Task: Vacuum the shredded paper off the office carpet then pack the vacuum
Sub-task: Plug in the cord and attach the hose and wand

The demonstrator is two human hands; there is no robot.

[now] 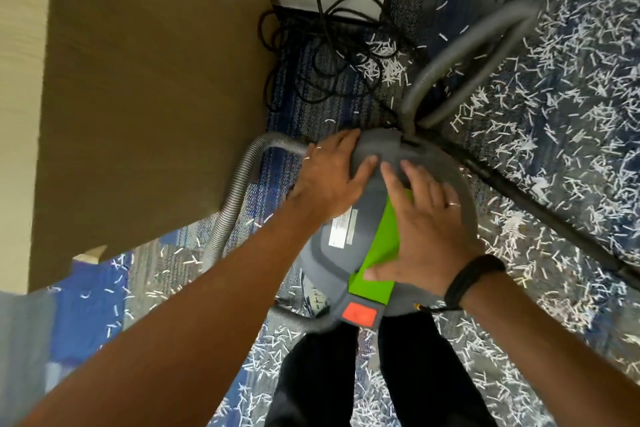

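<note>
Pressing both open palms, left hand (332, 173) and right hand (420, 229), flat on the grey-green vacuum (377, 218) standing on the carpet (554, 149), grasping nothing; steadying the body before switching on, keeping the hose (460, 48) untangled, shredded paper (571, 107) lying all around.

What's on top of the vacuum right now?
Both hands lie flat on the vacuum: left hand at its front, right hand over the green panel. The orange button shows; what's under the palms is hidden.
</note>
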